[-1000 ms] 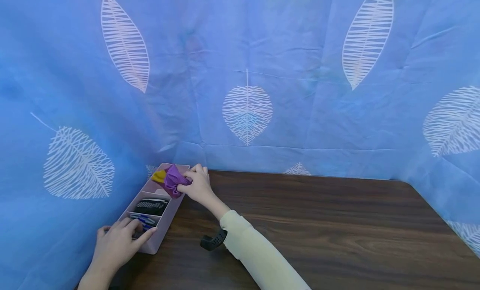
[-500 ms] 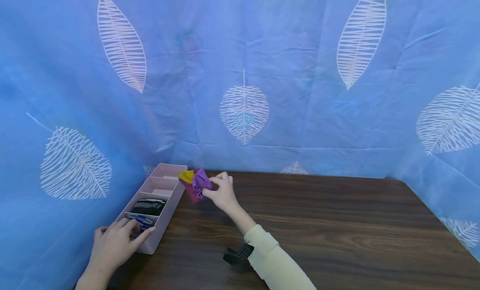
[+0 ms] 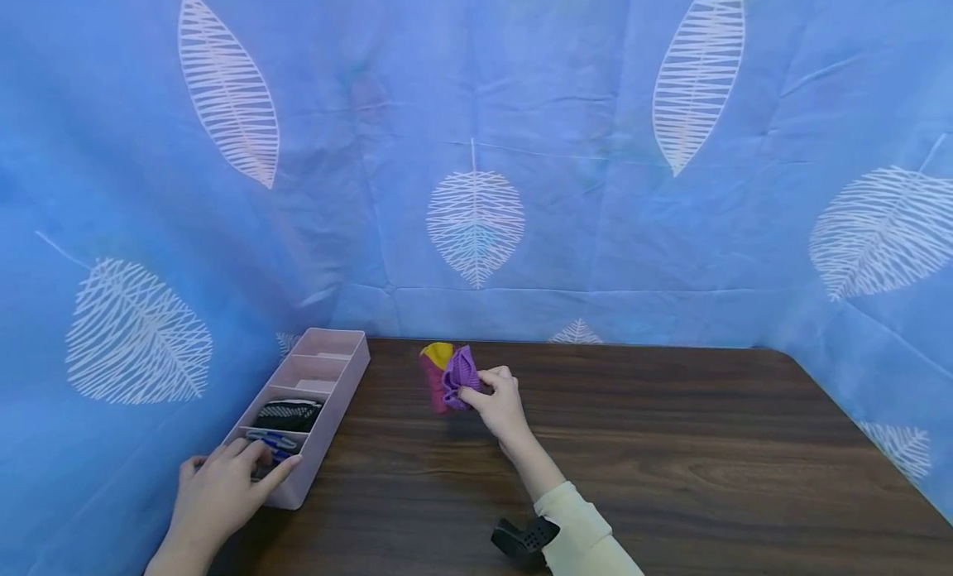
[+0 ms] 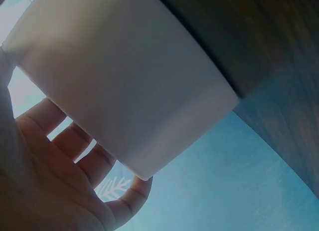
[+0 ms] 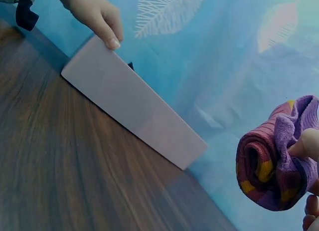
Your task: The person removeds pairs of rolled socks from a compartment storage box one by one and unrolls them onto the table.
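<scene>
A dark wooden worktop [image 3: 670, 460] backs onto a blue leaf-print curtain [image 3: 521, 146]. At its left edge sits a pink divided tray [image 3: 328, 342]; the left hand [image 3: 219, 493] grips its near end, fingers curled over the rim. The right hand [image 3: 500, 402] pinches a rolled purple-and-yellow sock [image 3: 449, 372] above the worktop, right of the tray.

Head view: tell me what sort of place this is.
Probably a staged tabletop booth: a wooden table walled by a leaf-print blue cloth, with an organizer at the left hand and socks in the right hand.
</scene>
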{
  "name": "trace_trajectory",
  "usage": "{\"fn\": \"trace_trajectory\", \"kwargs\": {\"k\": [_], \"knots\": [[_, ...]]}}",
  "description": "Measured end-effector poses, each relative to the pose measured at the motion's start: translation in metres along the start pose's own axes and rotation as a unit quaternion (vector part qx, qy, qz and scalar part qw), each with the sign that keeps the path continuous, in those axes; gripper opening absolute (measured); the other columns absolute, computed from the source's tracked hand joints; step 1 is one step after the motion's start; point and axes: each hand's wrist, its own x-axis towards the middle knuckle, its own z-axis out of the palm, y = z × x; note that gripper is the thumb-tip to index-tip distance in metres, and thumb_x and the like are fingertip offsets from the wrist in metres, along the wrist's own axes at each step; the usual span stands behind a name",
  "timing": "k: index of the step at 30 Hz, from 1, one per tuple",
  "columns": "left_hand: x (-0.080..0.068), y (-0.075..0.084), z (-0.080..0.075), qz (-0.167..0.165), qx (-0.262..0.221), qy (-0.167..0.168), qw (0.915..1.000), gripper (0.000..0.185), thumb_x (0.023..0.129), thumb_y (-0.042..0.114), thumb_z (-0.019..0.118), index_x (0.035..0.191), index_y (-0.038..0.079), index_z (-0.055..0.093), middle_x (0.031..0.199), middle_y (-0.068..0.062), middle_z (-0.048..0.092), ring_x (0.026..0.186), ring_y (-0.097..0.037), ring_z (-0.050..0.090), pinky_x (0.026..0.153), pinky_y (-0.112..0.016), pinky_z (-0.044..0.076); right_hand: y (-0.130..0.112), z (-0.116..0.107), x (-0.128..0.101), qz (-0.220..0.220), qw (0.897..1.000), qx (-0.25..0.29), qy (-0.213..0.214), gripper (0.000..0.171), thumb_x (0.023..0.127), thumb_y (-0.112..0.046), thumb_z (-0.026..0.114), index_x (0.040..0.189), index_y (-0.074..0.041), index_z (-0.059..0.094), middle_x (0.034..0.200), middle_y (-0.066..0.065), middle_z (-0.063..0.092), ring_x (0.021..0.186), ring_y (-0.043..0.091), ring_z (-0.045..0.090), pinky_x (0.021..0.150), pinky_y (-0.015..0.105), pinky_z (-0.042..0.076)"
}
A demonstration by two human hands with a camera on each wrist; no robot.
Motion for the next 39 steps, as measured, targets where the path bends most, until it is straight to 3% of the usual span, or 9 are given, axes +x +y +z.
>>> {"fn": "trace_trajectory", "kwargs": {"k": [7,15,24,32,39], "knots": [[-0.003,0.002,0.002,-0.01,-0.002,-0.015,0.9998,0.078,0.079,0.084,0.043,0.09,0.011,0.069,0.082,-0.005,0.061,0.084,-0.03,0.058,0.088,-0.075,0.025,0.019,-0.028,-0.012,0.054,0.998,0.011,0.023,0.031,0.078,-0.019,0.071,0.104,-0.002,0.073,0.102,0.005,0.05,0.104,0.021,0.039,0.083,0.03,0.034],[-0.003,0.003,0.006,-0.006,-0.021,-0.027,0.9994,0.078,0.08,0.082,0.045,0.092,0.009,0.068,0.083,-0.006,0.06,0.084,-0.028,0.058,0.088,-0.076,0.023,0.033,-0.056,-0.026,0.077,0.996,0.007,0.046,0.025,0.079,-0.018,0.071,0.097,0.0,0.073,0.1,0.004,0.048,0.101,0.02,0.04,0.08,0.029,0.035],[-0.003,0.006,0.004,0.018,-0.015,-0.006,0.9997,0.073,0.084,0.078,0.045,0.09,0.01,0.069,0.083,-0.006,0.062,0.085,-0.032,0.06,0.084,-0.076,0.027,0.045,-0.089,-0.04,0.108,0.993,0.006,0.053,0.022,0.084,-0.016,0.066,0.096,0.001,0.069,0.101,0.005,0.043,0.098,0.019,0.039,0.078,0.03,0.035],[-0.006,0.006,0.004,0.019,-0.012,0.007,0.9997,0.074,0.084,0.079,0.043,0.089,0.01,0.068,0.083,-0.007,0.062,0.087,-0.034,0.06,0.081,-0.075,0.028,0.052,-0.116,-0.054,0.142,0.988,-0.04,0.054,0.038,0.084,-0.02,0.066,0.114,0.002,0.069,0.11,0.009,0.047,0.108,0.025,0.04,0.082,0.03,0.036],[-0.005,0.008,0.0,0.016,0.0,-0.011,0.9998,0.078,0.084,0.081,0.041,0.09,0.008,0.069,0.084,-0.009,0.062,0.086,-0.034,0.059,0.081,-0.076,0.029,0.06,-0.128,-0.057,0.149,0.984,-0.09,0.031,0.052,0.084,-0.025,0.067,0.125,0.007,0.061,0.122,0.019,0.047,0.117,0.036,0.033,0.094,0.05,0.039]]}}
